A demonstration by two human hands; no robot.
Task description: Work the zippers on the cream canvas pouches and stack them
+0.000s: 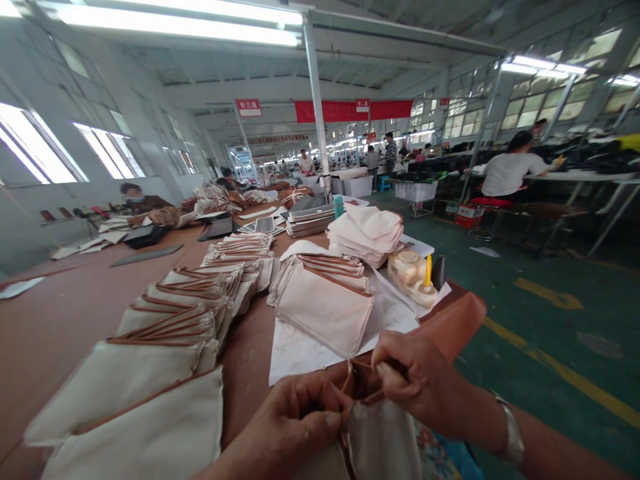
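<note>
— Hands on what?
— Left hand (295, 427) and right hand (417, 383) both pinch a brown leather pouch (440, 323) with pale fabric lining, at the near edge of the brown table (65, 313).
— Around them?
— Flat cream pouches (165, 320) in overlapping rows, a folded stack (367, 233), glue jars in a clear bag (413, 273). Bright factory hall, green floor (540, 320).

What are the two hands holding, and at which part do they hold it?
Both the left hand and the right hand pinch one cream fabric pouch at its brown-trimmed top edge, each hand on its own side.
</note>
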